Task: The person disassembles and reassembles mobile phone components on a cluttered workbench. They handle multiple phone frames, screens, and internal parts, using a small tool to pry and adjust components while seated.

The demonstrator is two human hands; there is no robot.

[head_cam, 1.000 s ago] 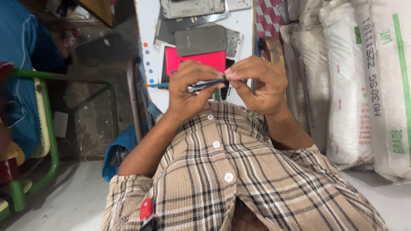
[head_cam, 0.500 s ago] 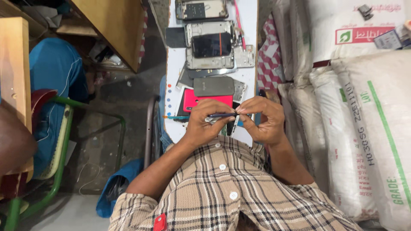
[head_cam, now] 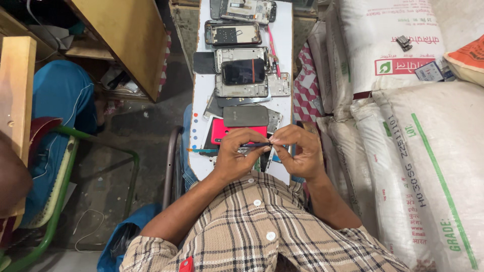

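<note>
A thin dark tool (head_cam: 254,145) sits pinched crosswise between both sets of closed fingers, left hand (head_cam: 237,156) and right hand (head_cam: 298,151) gripping either end just above a red phone cover (head_cam: 222,132) on the narrow white table (head_cam: 201,95) cluttered with opened phones (head_cam: 242,75), sacks (head_cam: 423,151) stacked right beside.

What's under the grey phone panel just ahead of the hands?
The grey panel lies on a red phone cover and a loose metal frame, all on the white board. Anything beneath its middle is covered. Left hand hides the red cover's near edge.
</note>
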